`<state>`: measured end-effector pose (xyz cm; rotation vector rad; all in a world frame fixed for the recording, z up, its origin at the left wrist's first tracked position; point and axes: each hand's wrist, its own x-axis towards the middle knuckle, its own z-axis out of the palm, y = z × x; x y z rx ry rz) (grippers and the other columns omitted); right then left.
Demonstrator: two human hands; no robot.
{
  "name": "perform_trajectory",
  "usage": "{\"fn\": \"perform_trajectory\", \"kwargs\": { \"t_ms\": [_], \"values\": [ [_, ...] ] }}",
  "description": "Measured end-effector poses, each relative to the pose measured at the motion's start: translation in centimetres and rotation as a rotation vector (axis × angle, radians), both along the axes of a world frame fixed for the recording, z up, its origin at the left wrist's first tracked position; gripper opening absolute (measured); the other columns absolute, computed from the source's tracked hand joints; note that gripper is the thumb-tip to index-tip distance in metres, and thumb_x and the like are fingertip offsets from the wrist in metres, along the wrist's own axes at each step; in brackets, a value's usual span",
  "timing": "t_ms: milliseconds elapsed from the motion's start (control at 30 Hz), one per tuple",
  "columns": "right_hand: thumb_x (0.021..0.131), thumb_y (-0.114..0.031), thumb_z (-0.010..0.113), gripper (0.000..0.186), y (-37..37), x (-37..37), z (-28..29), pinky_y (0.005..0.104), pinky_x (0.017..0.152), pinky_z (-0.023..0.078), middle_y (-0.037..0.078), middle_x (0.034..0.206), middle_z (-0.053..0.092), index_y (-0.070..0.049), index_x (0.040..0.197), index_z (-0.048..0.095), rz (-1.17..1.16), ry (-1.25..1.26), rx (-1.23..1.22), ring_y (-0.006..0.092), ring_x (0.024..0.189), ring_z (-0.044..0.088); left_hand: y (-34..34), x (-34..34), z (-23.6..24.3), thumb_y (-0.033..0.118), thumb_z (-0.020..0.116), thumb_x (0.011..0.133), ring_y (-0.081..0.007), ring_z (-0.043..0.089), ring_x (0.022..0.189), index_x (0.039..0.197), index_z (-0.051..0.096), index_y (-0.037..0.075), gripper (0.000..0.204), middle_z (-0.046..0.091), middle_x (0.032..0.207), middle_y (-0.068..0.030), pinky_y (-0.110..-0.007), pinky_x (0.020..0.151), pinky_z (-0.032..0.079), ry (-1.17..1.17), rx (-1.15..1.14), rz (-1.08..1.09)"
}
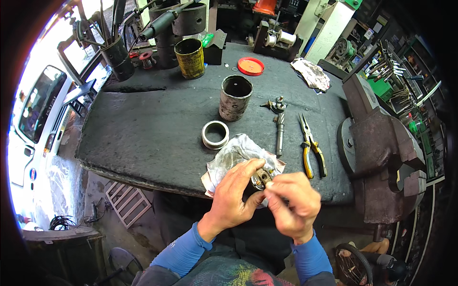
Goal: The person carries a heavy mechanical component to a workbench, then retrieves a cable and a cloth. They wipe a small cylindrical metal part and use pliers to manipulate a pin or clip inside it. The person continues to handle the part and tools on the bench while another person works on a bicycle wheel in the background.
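Observation:
Above the near edge of the workbench, my left hand [230, 199] wraps round a small round metal part [261, 178] with holes and brass-coloured bits on its face. My right hand [296, 202] is closed in a pinch against the part's right side. A small pale piece shows at those fingertips, too small to name. Beneath and beyond the hands lies a crumpled, stained white rag [241, 148]. A shiny metal ring [215, 135] rests just past the rag. To the right lie an end mill-like cutter [280, 136] and yellow-and-black long-nose pliers [311, 148] with parted handles.
A grimy cylinder [234, 106] stands mid-bench, near a small studded metal part [277, 105]. Farther back are a yellow can [190, 62], a red lid [251, 66] and a crumpled cloth [311, 75]. A large vise [384, 148] borders the right side; a white vehicle [40, 119] stands left.

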<state>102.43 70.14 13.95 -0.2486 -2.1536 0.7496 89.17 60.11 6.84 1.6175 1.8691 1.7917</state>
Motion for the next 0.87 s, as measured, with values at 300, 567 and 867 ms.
{"fn": "perform_trajectory", "kwargs": {
  "t_ms": [300, 567, 867],
  "values": [
    [0.077, 0.007, 0.079, 0.017, 0.6, 0.3, -0.7, 0.0312, 0.071, 0.053, 0.014, 0.089, 0.073, 0.001, 0.093, 0.074, -0.062, -0.002, -0.086, 0.0244, 0.079, 0.068, 0.0, 0.2, 0.3, 0.029, 0.082, 0.090, -0.0402, 0.062, 0.125, 0.142, 0.057, 0.001, 0.064, 0.066, 0.134, -0.0198, -0.046, 0.108, 0.048, -0.037, 0.008, -0.016],
    [0.075, 0.008, 0.079, 0.021, 1.0, 1.6, -0.1, 0.0344, 0.071, 0.054, 0.013, 0.090, 0.073, 0.000, 0.094, 0.074, -0.048, -0.034, -0.046, 0.0274, 0.079, 0.069, 0.0, 0.1, 0.2, 0.031, 0.081, 0.090, -0.0397, 0.063, 0.125, 0.141, 0.059, 0.001, 0.063, 0.066, 0.134, -0.0194, -0.046, 0.107, 0.048, 0.000, 0.002, -0.014],
    [0.072, 0.005, 0.082, 0.027, 2.4, 1.6, 0.6, 0.0364, 0.072, 0.055, 0.010, 0.092, 0.073, -0.004, 0.097, 0.077, 0.045, -0.105, 0.060, 0.0283, 0.081, 0.069, 0.0, 0.2, -0.1, 0.033, 0.080, 0.092, -0.0396, 0.062, 0.125, 0.141, 0.059, 0.001, 0.062, 0.066, 0.134, -0.0198, -0.047, 0.107, 0.049, -0.043, 0.010, -0.012]
  ]
}}
